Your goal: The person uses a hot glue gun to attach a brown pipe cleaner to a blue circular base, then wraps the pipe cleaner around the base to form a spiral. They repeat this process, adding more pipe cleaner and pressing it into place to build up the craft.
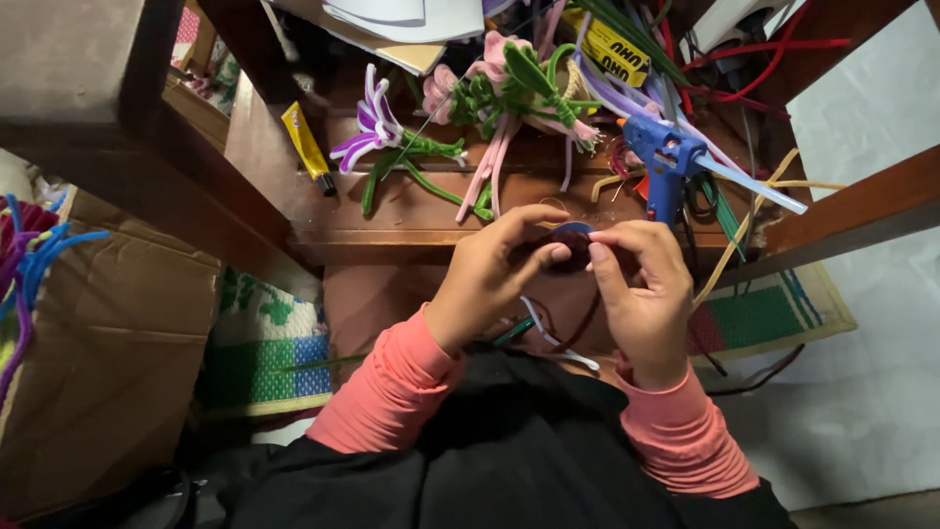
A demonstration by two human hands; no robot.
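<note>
Dark round coil [571, 243] was pinched between left hand [490, 279] and right hand [641, 294], held close for winding; glue gun [666, 162] lay just beyond.

Dim room, low dark wooden table [411, 240], woven green mat [264, 353] on floor, cardboard box [108, 362] at left

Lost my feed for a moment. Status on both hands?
Left hand and right hand both pinching a small dark round piece. Blue glue gun and pipe-cleaner flowers beyond on the table, nothing blocking.
</note>
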